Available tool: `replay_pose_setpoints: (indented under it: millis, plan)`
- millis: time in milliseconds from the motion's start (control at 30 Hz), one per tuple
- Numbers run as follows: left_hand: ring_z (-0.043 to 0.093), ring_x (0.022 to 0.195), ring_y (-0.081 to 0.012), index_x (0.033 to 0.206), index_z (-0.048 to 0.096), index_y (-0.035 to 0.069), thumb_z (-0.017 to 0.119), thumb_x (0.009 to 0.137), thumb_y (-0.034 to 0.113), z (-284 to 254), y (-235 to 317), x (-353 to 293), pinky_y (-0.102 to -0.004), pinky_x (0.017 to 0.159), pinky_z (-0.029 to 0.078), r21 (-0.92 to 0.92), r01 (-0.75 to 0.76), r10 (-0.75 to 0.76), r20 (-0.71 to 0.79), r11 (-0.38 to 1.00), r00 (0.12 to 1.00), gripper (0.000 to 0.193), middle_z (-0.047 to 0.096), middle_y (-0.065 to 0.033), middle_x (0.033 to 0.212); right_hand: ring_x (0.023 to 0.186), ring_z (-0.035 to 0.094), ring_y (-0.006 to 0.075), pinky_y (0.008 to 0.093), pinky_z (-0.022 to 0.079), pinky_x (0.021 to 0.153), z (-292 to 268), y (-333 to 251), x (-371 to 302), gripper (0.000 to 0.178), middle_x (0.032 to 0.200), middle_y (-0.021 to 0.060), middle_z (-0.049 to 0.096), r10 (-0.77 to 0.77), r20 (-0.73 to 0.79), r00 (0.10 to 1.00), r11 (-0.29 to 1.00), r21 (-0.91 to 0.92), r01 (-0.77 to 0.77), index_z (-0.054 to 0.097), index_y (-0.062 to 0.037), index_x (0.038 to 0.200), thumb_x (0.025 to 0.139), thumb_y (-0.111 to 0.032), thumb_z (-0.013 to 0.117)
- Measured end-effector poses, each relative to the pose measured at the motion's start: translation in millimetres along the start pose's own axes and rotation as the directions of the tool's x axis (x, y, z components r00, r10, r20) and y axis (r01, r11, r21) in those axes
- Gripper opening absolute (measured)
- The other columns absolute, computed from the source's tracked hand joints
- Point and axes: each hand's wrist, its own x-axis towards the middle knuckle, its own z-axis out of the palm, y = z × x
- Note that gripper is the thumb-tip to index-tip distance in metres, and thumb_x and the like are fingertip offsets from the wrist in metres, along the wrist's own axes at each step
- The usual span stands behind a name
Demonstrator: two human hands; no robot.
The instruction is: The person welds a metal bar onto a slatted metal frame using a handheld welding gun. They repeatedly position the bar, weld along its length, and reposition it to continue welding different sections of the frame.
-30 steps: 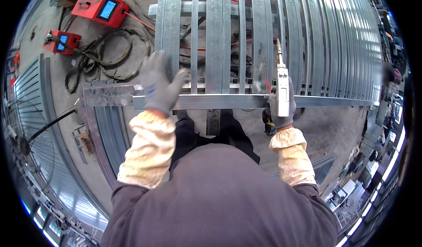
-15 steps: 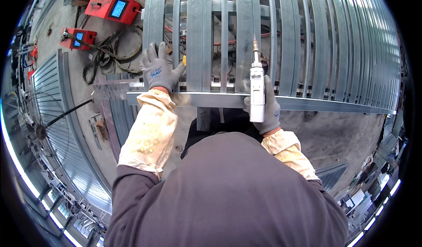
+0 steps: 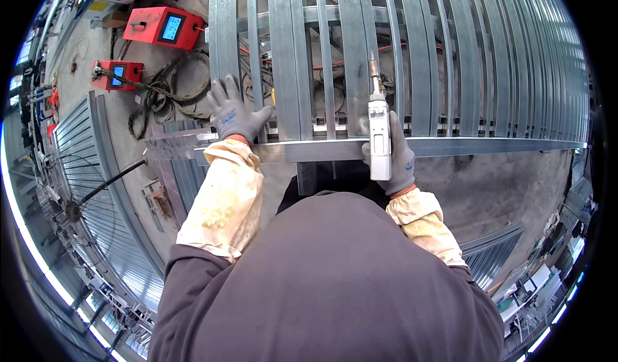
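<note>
My left hand (image 3: 238,113), in a grey coated glove, lies with fingers spread on the left end of a rack of parallel galvanized metal profiles (image 3: 286,72). Its heel is near the long crosswise metal bar (image 3: 309,150) along the rack's near side. In my right hand (image 3: 400,159), gloved the same way, is a silver handheld welding gun (image 3: 380,127). The gun's copper-coloured nozzle points away from me, over the profiles. My fingers wrap its body from the right side, partly hidden behind it. Pale protective sleeves cover both forearms.
Two red machines with blue screens, one larger (image 3: 164,27) and one smaller (image 3: 117,74), stand on the floor at the far left. Coiled dark cables (image 3: 168,91) lie beside them. A large fan (image 3: 72,209) and stacked metal panels (image 3: 96,169) are at left.
The whole view has shifted slightly. My left hand stays spread at the left of the rack, its thumb now flatter. The welding gun remains in my right hand, almost unmoved.
</note>
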Motion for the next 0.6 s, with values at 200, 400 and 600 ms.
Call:
replay_pose_setpoints:
  millis: [200,400,600]
  plan:
    - [0.016,0.153,-0.0473,0.164,0.016,0.019,0.086,0.062,0.055,-7.8,2.3,0.1,-0.0611,0.118,0.032,0.014,0.055,-0.056,0.087,0.998,0.995,0.128,0.012,-0.0188,0.168,0.101,0.072,0.0251,0.0348,0.059,0.084,1.9,-1.3,3.4,0.08,0.128,0.0168,0.066,-0.102,-0.059,0.993,0.991,-0.093,0.096,0.029,-0.0017,0.157,0.09,-0.01,0.073]
    - [0.02,0.153,-0.0434,0.161,0.024,0.015,0.082,0.07,0.063,-3.5,-17.1,-1.1,-0.0598,0.119,0.028,-0.096,-0.03,0.029,-0.01,0.995,1.0,0.118,0.018,-0.0192,0.167,0.101,0.07,0.0209,0.0326,0.057,0.085,6.9,5.1,-0.8,0.084,0.122,0.015,0.068,-0.096,-0.061,0.993,0.994,-0.057,0.093,0.033,-0.0019,0.157,0.088,-0.014,0.079]
    - [0.04,0.141,-0.042,0.143,0.051,-0.001,0.076,0.085,0.035,15.2,-95.1,-37.3,-0.0486,0.12,0.028,-0.49,-0.313,0.069,-0.454,0.814,0.889,0.072,0.045,-0.0269,0.15,0.091,0.07,0.0185,0.0299,0.058,0.081,6.6,14.4,-5.3,0.083,0.114,0.0099,0.068,0.017,-0.007,1.0,0.994,0.104,-0.016,0.031,-0.0106,0.16,0.088,0.0,0.072]
